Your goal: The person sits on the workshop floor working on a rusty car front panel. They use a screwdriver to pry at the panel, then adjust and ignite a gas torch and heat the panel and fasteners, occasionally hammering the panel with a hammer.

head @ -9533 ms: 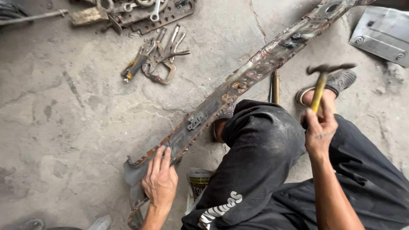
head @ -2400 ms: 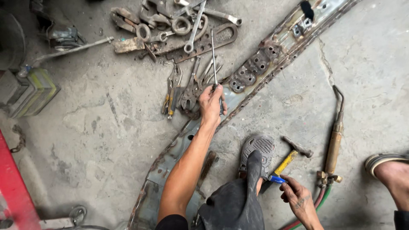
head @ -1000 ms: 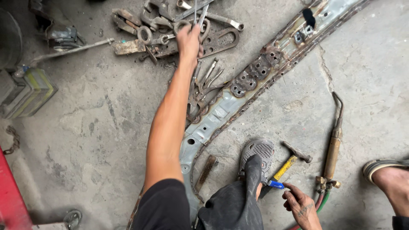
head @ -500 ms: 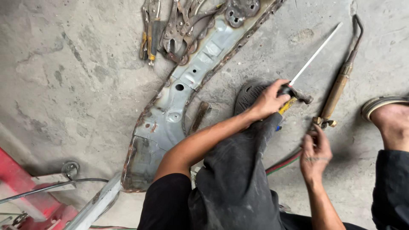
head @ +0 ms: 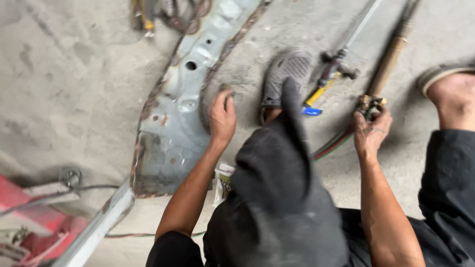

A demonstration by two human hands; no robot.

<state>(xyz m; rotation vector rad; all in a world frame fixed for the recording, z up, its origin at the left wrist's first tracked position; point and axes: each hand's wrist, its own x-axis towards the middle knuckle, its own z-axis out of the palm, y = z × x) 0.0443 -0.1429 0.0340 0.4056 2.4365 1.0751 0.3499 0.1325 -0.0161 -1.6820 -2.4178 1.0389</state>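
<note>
My left hand (head: 222,118) lies at the right edge of a long rusty grey metal panel (head: 173,128), fingers curled downward; what lies under them is hidden. My right hand (head: 370,132) grips the valve end of a brass cutting torch (head: 390,55), where red and green hoses (head: 336,143) join it. Between the hands are my sandalled foot (head: 289,69) and black-trousered knee. Beside the foot lies a hammer (head: 327,81) with a yellow and blue handle, and a thin metal rod (head: 362,23) lies across it.
Pliers and other hand tools (head: 163,10) lie at the top edge by the panel. A red frame (head: 34,222) and a pale metal bar (head: 94,230) sit at lower left. My other foot (head: 448,91) is at the right. A small printed packet (head: 222,180) lies under my left forearm.
My left hand has let go of the thin rod by the hammer and moved left to the panel's edge. My right hand has reached up to the torch's valve end. The view is blurred.
</note>
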